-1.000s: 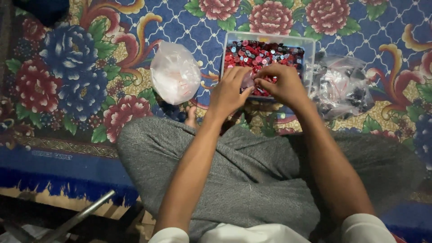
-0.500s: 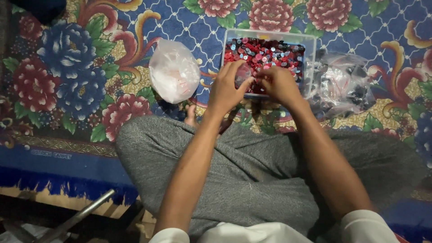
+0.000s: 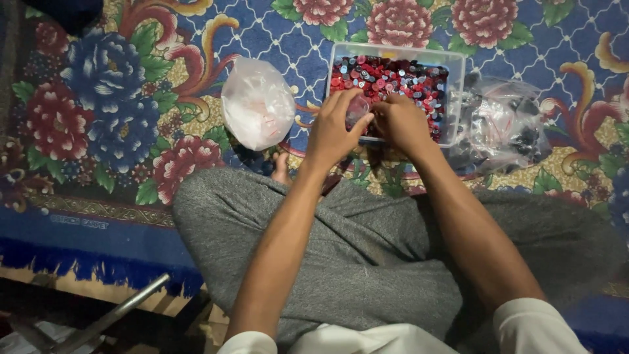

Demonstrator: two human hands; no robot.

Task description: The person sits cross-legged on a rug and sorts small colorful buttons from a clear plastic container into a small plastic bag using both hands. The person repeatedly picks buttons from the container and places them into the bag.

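A clear plastic box (image 3: 397, 55), rectangular w/ rounded corners, is set on a floral carpet (image 3: 118, 118) in front of a seated person's crossed legs, which are covered by grey trousers (image 3: 354, 262). The box is filled w/ small red, dark & pale buttons or beads (image 3: 400, 75); exact kind can't be told. Both hands are brought together at the box's near edge. The left hand (image 3: 331, 131) is held w/ fingers curled, thumb & fingertips pinched on a small clear plastic bag (image 3: 357, 111), through which reddish pieces are seen. The right hand (image 3: 401, 121) is pressed close against the same bag from the other side, fingers bent inward; its grip is mostly hidden, so whether the bag is pinched by it can't be told. Left of the box, a knotted whitish plastic bag (image 3: 257, 101) is laid on the carpet, apart from the hands. Right of the box, touching its side, a crumpled clear bag w/ dark pieces (image 3: 501, 124) is seen. A bare toe (image 3: 282, 169) is visible under the left forearm. A metal bar (image 3: 111, 314) is seen at bottom left
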